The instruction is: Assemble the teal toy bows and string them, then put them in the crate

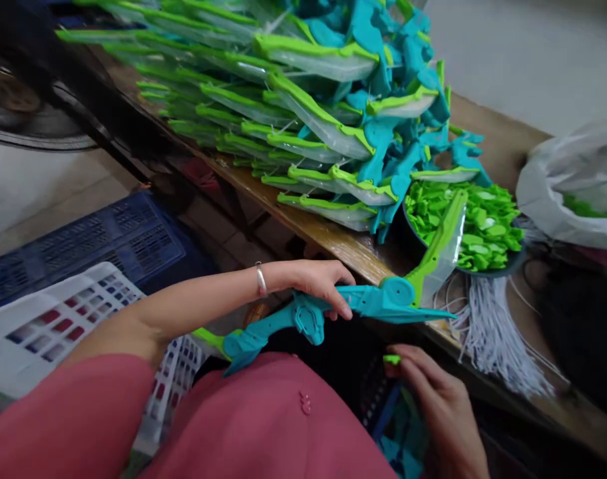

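Observation:
My left hand (323, 283) is closed round the middle of a long, bow-shaped teal and green plastic piece (383, 303). One green arm with a clear strip points up at its right end; its left end lies close to my shirt. Low on the right, my right hand (438, 399) pinches a small bright green plastic part (392, 359) between thumb and fingers, apart from the bow-shaped piece. Beyond them, a dark bowl (408, 223) heaped with similar small green parts (488, 219) stands on the wooden table (333, 243).
Many similar teal and green pieces (323, 120) are stacked at the back of the table. A bundle of white cords (503, 339) hangs beside the bowl, near a white bag (558, 179). At left are a white basket (78, 299), a blue crate (148, 226) and a fan (28, 106).

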Demonstrator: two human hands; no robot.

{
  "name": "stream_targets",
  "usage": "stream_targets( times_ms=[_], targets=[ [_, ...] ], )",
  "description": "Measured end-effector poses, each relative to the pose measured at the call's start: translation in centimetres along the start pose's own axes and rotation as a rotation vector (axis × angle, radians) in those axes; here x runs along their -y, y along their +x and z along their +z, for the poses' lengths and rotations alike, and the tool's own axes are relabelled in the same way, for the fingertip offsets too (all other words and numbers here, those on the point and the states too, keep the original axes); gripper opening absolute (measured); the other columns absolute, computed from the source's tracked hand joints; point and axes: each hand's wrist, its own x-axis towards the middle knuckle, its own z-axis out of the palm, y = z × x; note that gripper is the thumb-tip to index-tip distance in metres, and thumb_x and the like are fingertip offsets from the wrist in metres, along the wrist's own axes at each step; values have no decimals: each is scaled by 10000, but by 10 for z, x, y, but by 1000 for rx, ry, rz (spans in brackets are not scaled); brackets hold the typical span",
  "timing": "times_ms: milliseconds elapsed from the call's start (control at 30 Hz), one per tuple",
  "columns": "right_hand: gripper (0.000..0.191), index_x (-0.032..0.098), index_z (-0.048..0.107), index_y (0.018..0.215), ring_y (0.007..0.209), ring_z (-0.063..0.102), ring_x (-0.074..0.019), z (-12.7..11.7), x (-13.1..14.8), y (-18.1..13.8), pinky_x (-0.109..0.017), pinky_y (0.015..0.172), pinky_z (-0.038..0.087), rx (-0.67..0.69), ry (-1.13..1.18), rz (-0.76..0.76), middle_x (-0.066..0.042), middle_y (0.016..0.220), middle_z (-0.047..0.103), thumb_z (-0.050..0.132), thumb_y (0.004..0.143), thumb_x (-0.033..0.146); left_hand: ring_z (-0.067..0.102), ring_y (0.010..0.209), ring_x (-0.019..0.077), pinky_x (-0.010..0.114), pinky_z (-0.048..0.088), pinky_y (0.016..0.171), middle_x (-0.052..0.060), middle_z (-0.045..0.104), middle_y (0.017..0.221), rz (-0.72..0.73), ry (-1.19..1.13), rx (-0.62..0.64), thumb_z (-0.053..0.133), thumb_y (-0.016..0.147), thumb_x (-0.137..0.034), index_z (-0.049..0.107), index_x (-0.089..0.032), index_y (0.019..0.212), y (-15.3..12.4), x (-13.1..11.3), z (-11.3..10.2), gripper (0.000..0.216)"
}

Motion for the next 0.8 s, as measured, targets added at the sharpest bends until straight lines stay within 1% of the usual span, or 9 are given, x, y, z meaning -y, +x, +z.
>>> stream_targets(
  times_ms=[67,133,267,367,467,600,667,733,800],
  targets=[
    [197,239,806,956,955,746,-250,21,12,-24,-324,794,635,68,73,-38,-98,1050,766,683,930,390,719,625,204,288,554,560,39,742,668,-35,-29,33,879,644,-280,668,-165,768,21,18,4,270],
    [126,242,786,954,1022,730,-247,44,24,-33,-334,826,630,49,108,-87,-101,1101,751,683,945,313,713,603,201,292,556,550,35,729,641,-66,-39,48,857,668,-275,664,-161,770,39,34,9,247],
    [70,222,717,942,971,723,-189,88,33,-20,-313,840,607,-31,36,-281,-77,1079,736,659,962,189,696,568,181,299,566,567,6,696,613,-59,-47,6,827,704,-244,641,-157,764,59,47,18,214],
    [84,210,676,975,937,717,-169,107,28,-5,-300,818,601,-60,-58,-449,-69,1047,726,644,966,134,706,598,183,293,557,578,3,696,655,-20,-5,-82,809,732,-237,648,-154,785,58,46,19,189],
    [125,208,651,1015,926,707,-179,119,20,6,-321,793,605,-117,-142,-609,-73,1030,711,660,947,103,702,619,181,283,526,590,3,702,704,34,93,-231,817,735,-252,675,-146,828,52,45,18,200],
    [178,205,646,1036,949,683,-207,135,11,16,-359,796,604,-139,-194,-709,-89,1029,693,670,924,68,713,809,232,322,524,747,34,737,789,122,276,-410,832,726,-279,745,-131,932,47,51,18,268],
    [177,199,645,1040,958,673,-219,141,7,19,-368,794,600,-145,-225,-724,-101,1027,684,663,926,65,705,944,250,337,518,848,62,770,949,172,349,-432,801,745,-238,763,-137,1016,43,55,18,292],
    [173,195,640,1047,961,668,-223,146,5,21,-367,789,597,-138,-253,-728,-108,1030,677,653,932,66,691,1038,242,332,506,917,77,767,1109,220,401,-409,720,785,-153,754,-147,1119,36,60,17,336],
    [168,189,635,1051,962,668,-222,150,2,23,-364,790,593,-118,-277,-728,-113,1038,676,638,941,63,675,1085,231,327,495,955,86,750,1188,262,445,-373,644,798,-65,733,-149,1187,28,67,17,408]
  ],
)
